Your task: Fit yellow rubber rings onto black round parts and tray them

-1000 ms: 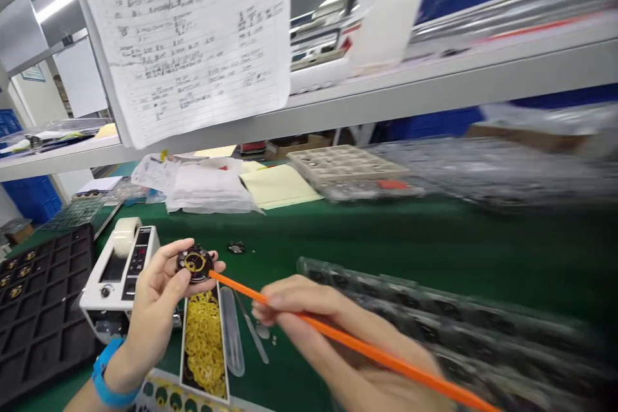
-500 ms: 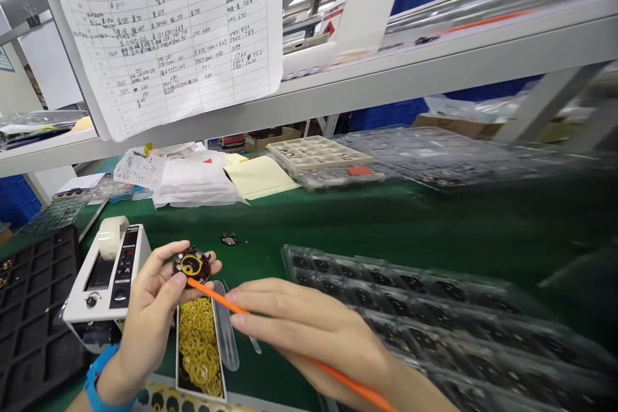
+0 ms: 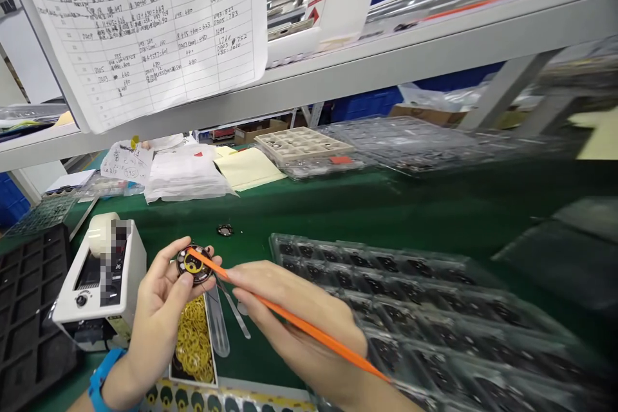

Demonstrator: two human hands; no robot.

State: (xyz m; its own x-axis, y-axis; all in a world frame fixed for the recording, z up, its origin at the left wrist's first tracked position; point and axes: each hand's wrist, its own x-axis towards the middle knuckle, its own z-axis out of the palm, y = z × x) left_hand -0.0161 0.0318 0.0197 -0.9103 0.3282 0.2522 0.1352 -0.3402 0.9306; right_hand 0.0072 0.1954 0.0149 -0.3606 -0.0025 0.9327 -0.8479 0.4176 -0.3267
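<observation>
My left hand (image 3: 161, 299) grips a round black disc (image 3: 203, 274) with a yellow ring on its face, thumb in front and fingers behind and around the edge. A slim orange stick (image 3: 313, 333) is held pen-like in my right hand (image 3: 299, 318). Its tip touches or nearly touches the upper part of the disc's face. Below the hands stands a narrow box (image 3: 213, 360) full of yellow rings (image 3: 193, 347). Beside it lie a long clear plastic lid (image 3: 219, 331) and metal tweezers (image 3: 237, 317).
At left are a white tape dispenser (image 3: 132, 257) and a black compartment tray (image 3: 33, 264). Clear trays of black parts (image 3: 376, 283) fill the right. A small dark part (image 3: 224, 230) lies behind the disc. A grey shelf beam (image 3: 309, 91) and a written sheet (image 3: 168, 45) hang overhead.
The stick's tip has moved from the disc's lower edge up to its upper face. The disc is tilted more toward me. My view has shifted slightly.
</observation>
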